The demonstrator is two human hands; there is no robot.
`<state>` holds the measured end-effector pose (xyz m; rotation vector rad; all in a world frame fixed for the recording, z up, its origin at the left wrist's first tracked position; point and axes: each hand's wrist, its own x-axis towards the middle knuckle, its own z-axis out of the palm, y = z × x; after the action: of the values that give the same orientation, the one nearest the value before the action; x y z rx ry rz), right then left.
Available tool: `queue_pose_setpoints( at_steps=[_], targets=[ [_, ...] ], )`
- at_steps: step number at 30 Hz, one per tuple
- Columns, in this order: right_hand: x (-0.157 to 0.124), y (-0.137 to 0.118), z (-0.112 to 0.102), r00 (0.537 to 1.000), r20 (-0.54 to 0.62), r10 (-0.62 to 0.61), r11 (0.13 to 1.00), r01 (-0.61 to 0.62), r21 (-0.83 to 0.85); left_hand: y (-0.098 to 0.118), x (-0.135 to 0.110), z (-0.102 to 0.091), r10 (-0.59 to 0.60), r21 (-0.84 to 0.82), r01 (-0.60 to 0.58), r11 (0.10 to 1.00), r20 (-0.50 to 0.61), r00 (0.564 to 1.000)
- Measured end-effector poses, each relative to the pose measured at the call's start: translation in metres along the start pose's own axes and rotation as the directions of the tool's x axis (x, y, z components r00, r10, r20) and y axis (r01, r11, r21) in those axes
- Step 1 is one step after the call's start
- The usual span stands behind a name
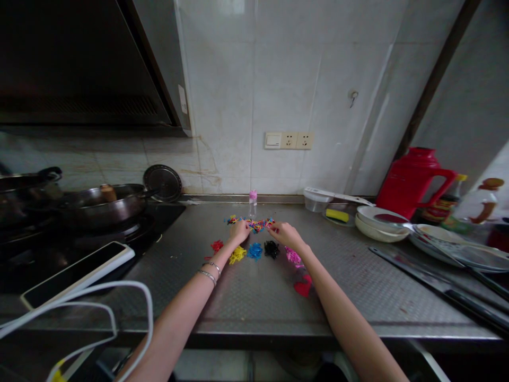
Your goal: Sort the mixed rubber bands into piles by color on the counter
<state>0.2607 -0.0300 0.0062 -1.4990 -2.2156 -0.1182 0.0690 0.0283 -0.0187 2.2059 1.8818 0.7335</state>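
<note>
A mixed pile of small, thin coloured pieces that look like little rubber bands (258, 226) lies on the metal counter. My left hand (239, 232) is at the pile's left part, fingers curled together. At its right end, my right hand (286, 235) has its fingertips pinched. What either hand holds is too small to make out. Nearer to me lie separate heaps: red (217, 245), yellow (237, 254), blue (255, 251), black (271, 249) and pink (293, 257). Behind the pile stands a small clear bottle with a pink top (253, 203). A red, roughly heart-shaped piece (303, 286) lies beside my right forearm.
Left are a stove with pans (107, 207), a white-edged device (79, 273) and white cables (147, 302). On the right stand a plastic tub (317, 201), a yellow sponge (336, 215), bowls (379, 232), a red thermos jug (413, 183) and a long dark-handled utensil (421, 281).
</note>
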Motion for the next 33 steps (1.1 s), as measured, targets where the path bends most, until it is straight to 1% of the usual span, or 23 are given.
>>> queue_pose_setpoints(
  at_steps=[3,7,11,14,16,18,22,24,26,28,30,33],
  targets=[
    [0.000,0.001,0.001,1.000,0.012,0.011,1.000,-0.011,-0.002,-0.008,0.003,0.000,-0.002,-0.085,0.000,0.996,-0.017,1.000],
    [0.000,0.003,0.001,1.000,0.024,0.013,1.000,-0.013,-0.006,-0.019,0.004,-0.006,0.030,-0.225,-0.040,0.973,-0.044,0.999],
    [0.000,0.006,0.001,0.999,0.032,0.012,1.000,-0.012,-0.014,-0.031,0.001,-0.020,0.068,-0.337,-0.083,0.938,-0.057,0.996],
    [0.001,0.007,0.002,0.999,0.045,0.024,0.999,-0.023,-0.022,-0.040,-0.006,-0.034,0.077,-0.392,-0.084,0.916,-0.035,0.996],
    [0.001,0.008,0.004,0.998,0.048,0.026,0.999,-0.025,-0.030,-0.045,-0.011,-0.043,0.096,-0.406,-0.081,0.910,0.017,0.995],
    [0.001,0.009,0.006,0.999,0.045,0.025,0.999,-0.023,-0.036,-0.050,-0.016,-0.052,0.162,-0.422,-0.104,0.901,0.104,0.981],
    [0.001,0.011,0.009,0.998,0.045,0.032,0.999,-0.030,-0.031,-0.057,-0.027,-0.062,0.295,-0.470,-0.143,0.871,0.268,0.917],
    [0.000,0.011,0.010,0.998,0.050,0.043,0.999,-0.042,-0.018,-0.057,-0.032,-0.063,0.326,-0.479,-0.140,0.867,0.331,0.885],
    [-0.001,0.012,0.010,0.997,0.052,0.055,0.998,-0.056,0.001,-0.056,-0.035,-0.063,0.345,-0.494,-0.135,0.859,0.364,0.865],
    [-0.001,0.012,0.011,0.997,0.048,0.066,0.998,-0.067,0.020,-0.053,-0.037,-0.063,0.343,-0.513,-0.126,0.849,0.352,0.871],
    [0.000,0.012,0.011,0.997,0.033,0.074,0.996,-0.075,0.043,-0.050,-0.038,-0.063,0.314,-0.522,-0.116,0.845,0.311,0.897],
    [0.005,0.011,0.012,0.996,0.010,0.088,0.992,-0.089,0.092,-0.045,-0.040,-0.065,0.260,-0.513,-0.117,0.850,0.217,0.941]
  ],
)
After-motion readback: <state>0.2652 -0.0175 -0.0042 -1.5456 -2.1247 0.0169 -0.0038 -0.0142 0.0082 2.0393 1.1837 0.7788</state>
